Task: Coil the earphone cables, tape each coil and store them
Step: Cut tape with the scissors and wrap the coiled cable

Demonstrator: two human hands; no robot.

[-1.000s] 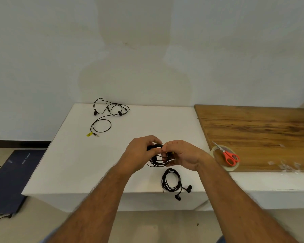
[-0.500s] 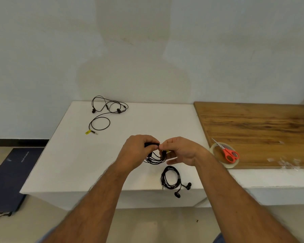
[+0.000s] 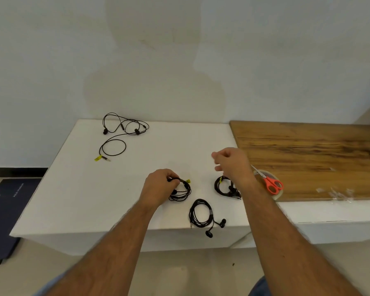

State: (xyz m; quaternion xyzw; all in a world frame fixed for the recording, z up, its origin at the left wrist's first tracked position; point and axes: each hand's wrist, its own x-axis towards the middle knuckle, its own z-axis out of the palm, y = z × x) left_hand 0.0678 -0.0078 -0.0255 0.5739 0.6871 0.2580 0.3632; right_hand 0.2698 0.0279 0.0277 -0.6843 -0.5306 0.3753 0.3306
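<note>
From the head view, the left hand (image 3: 161,185) pinches a small black earphone coil (image 3: 181,190) near the front edge of the white surface (image 3: 73,189). The right hand (image 3: 232,164) hangs loosely curled and holds nothing. The wire is light, thin and springy, so squeeze all its loops together. It may not be taped yet.
</note>
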